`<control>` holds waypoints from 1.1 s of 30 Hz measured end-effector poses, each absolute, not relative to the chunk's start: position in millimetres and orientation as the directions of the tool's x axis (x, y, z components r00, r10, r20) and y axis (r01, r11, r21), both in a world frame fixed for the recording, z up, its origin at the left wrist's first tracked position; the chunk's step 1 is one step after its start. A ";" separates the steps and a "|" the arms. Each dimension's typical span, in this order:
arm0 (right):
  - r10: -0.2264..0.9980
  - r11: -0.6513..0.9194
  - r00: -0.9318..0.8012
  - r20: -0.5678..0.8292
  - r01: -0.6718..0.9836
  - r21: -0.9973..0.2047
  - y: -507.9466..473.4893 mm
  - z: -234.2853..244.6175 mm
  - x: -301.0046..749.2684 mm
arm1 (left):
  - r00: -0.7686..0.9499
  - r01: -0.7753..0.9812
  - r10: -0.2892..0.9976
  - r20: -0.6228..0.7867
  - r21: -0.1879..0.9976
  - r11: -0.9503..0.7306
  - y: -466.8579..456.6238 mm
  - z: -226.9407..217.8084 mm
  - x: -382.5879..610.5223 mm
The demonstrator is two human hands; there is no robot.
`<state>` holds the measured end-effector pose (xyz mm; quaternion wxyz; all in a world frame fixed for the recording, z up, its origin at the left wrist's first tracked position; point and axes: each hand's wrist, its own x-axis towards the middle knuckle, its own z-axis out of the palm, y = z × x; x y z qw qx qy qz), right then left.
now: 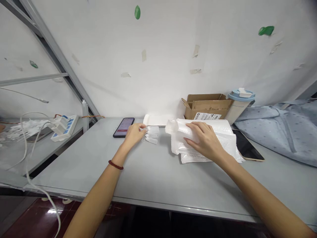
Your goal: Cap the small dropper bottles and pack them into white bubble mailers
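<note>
My left hand point(135, 133) is closed in a pinch at the upper left end of a small row of white tags point(151, 136) with thin loops. Its fingertips hide the part of the tag they hold. My right hand point(203, 138) lies on a stack of white bubble mailers point(223, 138), thumb and fingers apart on the top one. The mailers overlap unevenly, and the upper one gapes a little at its left end. A shallow white tray point(156, 120) sits behind the tags, against the wall.
Left of the tags lies a lit phone point(123, 127). Behind the mailers stand an open cardboard box point(209, 104) and a blue-lidded cup point(239, 105). A dark tablet point(250, 147) and a pale blue cloth bag point(279, 129) are at right. A power strip point(65, 129) with cables occupies the left table.
</note>
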<state>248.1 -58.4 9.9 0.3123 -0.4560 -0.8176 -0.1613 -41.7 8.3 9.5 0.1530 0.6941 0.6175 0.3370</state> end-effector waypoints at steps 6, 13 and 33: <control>0.661 0.525 -0.375 0.649 0.850 -0.043 -57.0 8.4 248.0 | 0.056 0.732 0.981 0.185 0.661 -0.166 14.9 -3.1 -45.7; 0.663 0.513 -0.374 0.649 0.858 -0.029 -57.0 8.8 247.9 | 0.087 0.672 0.984 0.156 0.720 -0.174 15.7 -0.7 -45.7; 0.580 0.603 -0.507 0.638 0.793 0.082 -62.9 5.4 237.4 | 0.216 0.188 0.956 0.198 0.952 -0.240 -28.5 13.8 11.1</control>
